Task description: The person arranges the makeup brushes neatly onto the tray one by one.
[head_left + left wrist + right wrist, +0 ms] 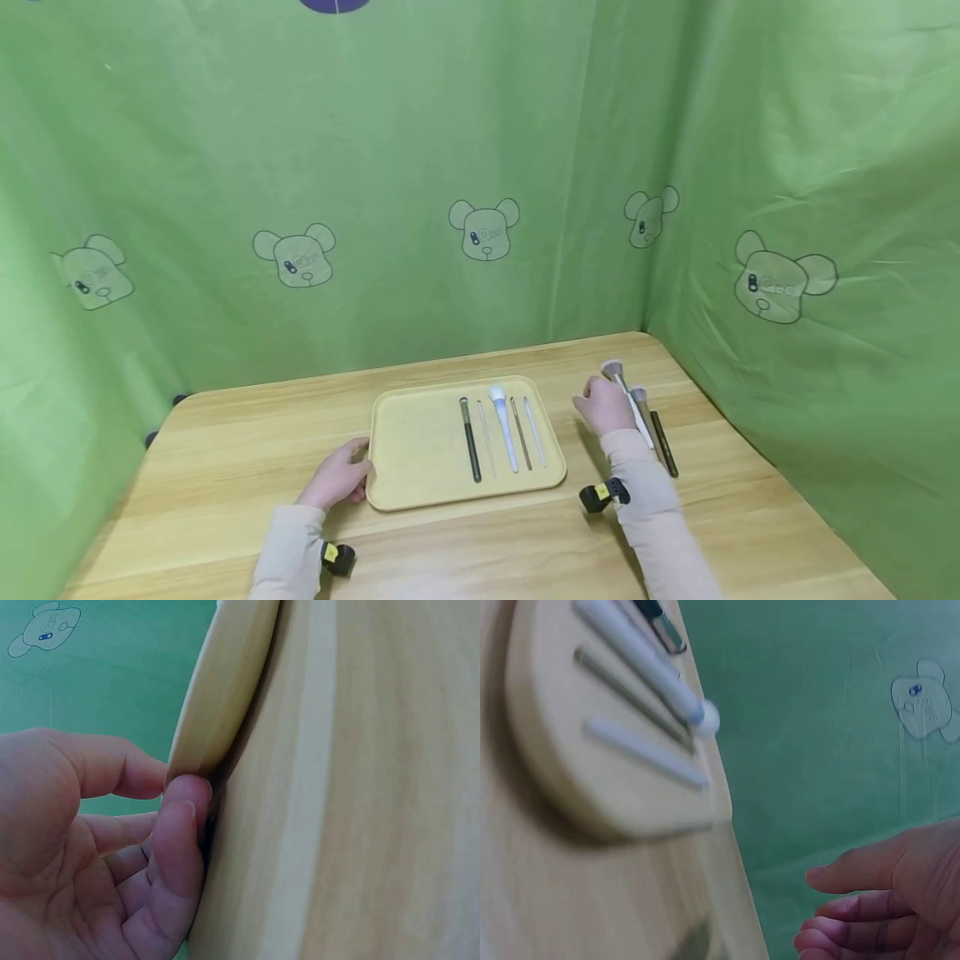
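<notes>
My left hand [337, 479] grips the left rim of a yellow tray [412, 454]; in the left wrist view fingertips meet the tray's edge near the tabletop. On the tray's right half lie several makeup brushes: a black-handled brush [472, 442], a thin pale one [486, 437], a white fluffy-headed brush [503, 425], a slim brown one [521, 433] and a slim white one [535, 432]. My right hand [606, 406] hovers right of the tray with loosely bent fingers and nothing in them. It partly overlaps a big white-handled brush [642, 421] in the head view.
Beside that big brush, at the table's right, lie a brown-headed brush [640, 400] and a black stick-like item [664, 446]. The wooden table [450, 550] meets green curtains [405, 317] at its back and right.
</notes>
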`<action>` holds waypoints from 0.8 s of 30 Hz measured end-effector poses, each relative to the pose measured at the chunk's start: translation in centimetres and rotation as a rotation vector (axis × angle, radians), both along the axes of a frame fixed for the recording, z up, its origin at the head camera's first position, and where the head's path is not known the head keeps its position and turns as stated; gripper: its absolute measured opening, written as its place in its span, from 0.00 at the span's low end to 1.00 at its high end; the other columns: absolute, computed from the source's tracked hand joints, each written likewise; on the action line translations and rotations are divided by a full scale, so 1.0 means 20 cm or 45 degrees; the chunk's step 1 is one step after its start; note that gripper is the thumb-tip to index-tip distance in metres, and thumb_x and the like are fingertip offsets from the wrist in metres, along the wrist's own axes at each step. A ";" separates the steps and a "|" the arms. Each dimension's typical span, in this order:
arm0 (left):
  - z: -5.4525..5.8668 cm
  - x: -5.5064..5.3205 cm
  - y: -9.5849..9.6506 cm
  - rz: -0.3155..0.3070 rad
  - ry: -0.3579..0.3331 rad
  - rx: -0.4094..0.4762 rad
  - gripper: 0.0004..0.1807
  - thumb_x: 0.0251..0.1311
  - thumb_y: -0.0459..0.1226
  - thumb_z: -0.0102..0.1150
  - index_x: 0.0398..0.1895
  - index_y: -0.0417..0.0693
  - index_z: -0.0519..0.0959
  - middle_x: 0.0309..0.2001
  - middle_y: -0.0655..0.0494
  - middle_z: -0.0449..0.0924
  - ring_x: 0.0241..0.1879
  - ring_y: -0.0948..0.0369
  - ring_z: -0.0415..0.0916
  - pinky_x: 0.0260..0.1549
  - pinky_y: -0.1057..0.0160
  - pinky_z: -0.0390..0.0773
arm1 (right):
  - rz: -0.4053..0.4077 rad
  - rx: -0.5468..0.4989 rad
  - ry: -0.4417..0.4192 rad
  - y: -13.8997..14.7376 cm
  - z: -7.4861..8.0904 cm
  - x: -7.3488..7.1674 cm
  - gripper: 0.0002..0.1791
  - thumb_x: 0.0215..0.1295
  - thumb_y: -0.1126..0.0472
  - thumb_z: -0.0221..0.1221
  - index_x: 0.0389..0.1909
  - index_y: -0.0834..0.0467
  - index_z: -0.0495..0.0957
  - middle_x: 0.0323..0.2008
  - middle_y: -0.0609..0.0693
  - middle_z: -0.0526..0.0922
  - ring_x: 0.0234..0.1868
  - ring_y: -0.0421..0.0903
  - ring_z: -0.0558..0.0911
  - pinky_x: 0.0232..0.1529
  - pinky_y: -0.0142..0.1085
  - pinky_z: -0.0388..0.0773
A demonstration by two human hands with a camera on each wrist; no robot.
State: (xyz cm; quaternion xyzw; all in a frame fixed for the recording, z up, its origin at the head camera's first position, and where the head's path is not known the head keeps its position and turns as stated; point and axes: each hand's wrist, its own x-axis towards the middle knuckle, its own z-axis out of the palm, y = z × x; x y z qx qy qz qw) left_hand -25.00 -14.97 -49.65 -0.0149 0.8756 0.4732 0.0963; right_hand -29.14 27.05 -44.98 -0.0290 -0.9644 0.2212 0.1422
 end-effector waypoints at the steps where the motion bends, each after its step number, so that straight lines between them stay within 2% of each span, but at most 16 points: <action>1: 0.00 0.00 0.00 0.001 0.000 -0.003 0.33 0.59 0.31 0.49 0.71 0.36 0.61 0.18 0.52 0.73 0.16 0.61 0.70 0.18 0.65 0.77 | -0.009 0.015 0.000 0.02 0.00 0.00 0.10 0.56 0.62 0.62 0.26 0.66 0.75 0.23 0.59 0.81 0.23 0.52 0.78 0.28 0.47 0.77; 6: 0.01 0.01 0.00 0.000 0.004 0.003 0.33 0.59 0.31 0.49 0.71 0.36 0.61 0.18 0.51 0.73 0.16 0.61 0.70 0.18 0.65 0.77 | -0.055 -0.005 -0.072 0.13 -0.01 0.03 0.09 0.57 0.61 0.60 0.25 0.63 0.75 0.20 0.57 0.78 0.21 0.51 0.75 0.20 0.41 0.70; 10: 0.00 0.00 0.00 -0.007 0.005 0.013 0.33 0.58 0.31 0.48 0.70 0.35 0.61 0.18 0.52 0.73 0.16 0.61 0.70 0.18 0.65 0.77 | -0.064 -0.046 -0.118 0.21 -0.01 0.06 0.09 0.57 0.61 0.59 0.24 0.62 0.72 0.20 0.55 0.75 0.21 0.49 0.73 0.19 0.38 0.65; 17: -0.01 -0.01 -0.01 -0.009 -0.019 0.003 0.34 0.60 0.32 0.49 0.72 0.36 0.60 0.19 0.52 0.73 0.17 0.61 0.70 0.18 0.66 0.77 | -0.036 -0.058 -0.094 0.31 0.00 0.09 0.09 0.55 0.63 0.59 0.20 0.61 0.71 0.18 0.52 0.73 0.21 0.49 0.71 0.20 0.36 0.64; 21: -0.01 0.00 -0.01 -0.007 -0.009 0.010 0.33 0.60 0.31 0.49 0.71 0.35 0.60 0.19 0.51 0.73 0.17 0.60 0.70 0.18 0.65 0.78 | -0.023 -0.044 -0.162 0.35 0.01 0.10 0.12 0.53 0.64 0.59 0.17 0.58 0.67 0.16 0.50 0.69 0.21 0.49 0.69 0.20 0.36 0.62; 24: -0.01 -0.01 -0.01 -0.005 -0.008 0.011 0.33 0.60 0.31 0.49 0.71 0.36 0.60 0.20 0.51 0.73 0.17 0.60 0.70 0.18 0.65 0.78 | -0.043 -0.017 -0.224 0.38 0.01 0.10 0.12 0.53 0.62 0.62 0.18 0.60 0.70 0.18 0.53 0.72 0.22 0.50 0.71 0.21 0.39 0.67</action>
